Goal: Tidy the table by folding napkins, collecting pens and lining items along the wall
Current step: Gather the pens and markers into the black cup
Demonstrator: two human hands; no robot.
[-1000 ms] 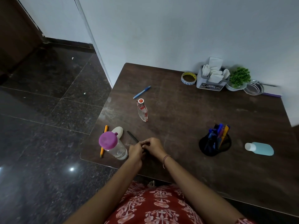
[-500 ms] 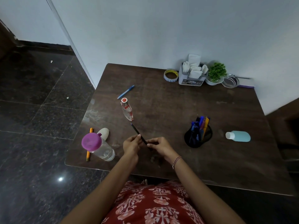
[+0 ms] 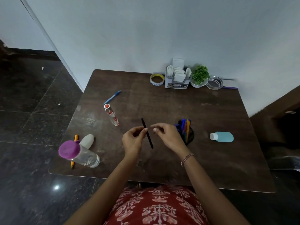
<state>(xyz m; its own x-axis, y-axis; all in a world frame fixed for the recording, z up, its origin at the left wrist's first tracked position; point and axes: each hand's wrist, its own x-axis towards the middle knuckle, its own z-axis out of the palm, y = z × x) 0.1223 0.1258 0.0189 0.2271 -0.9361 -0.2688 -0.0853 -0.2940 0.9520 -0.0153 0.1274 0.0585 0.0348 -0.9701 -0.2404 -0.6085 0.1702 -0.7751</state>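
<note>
- The left hand (image 3: 133, 140) pinches a black pen (image 3: 147, 135) above the desk (image 3: 162, 166); the pen is tilted.
- The right hand (image 3: 168, 137) is just beside it, not touching, with fingers loosely curled.
- A pen holder (image 3: 190, 135) stands behind the right hand.
- A blue pen (image 3: 112, 96) lies far left.
- Tape (image 3: 157, 79), napkin box (image 3: 177, 82) and plant (image 3: 200, 75) stand along the wall (image 3: 162, 38).

A dark brown, scuffed wooden worktop (image 3: 186, 108) stands with its far edge against a plain pale blue-grey painted wall (image 3: 162, 30). To its left lies a glossy black speckled stone tile floor (image 3: 29, 120), which mirrors a small bright spot of light (image 3: 56, 187). A dark skirting strip (image 3: 32, 51) runs along the foot of the farther wall.
</note>
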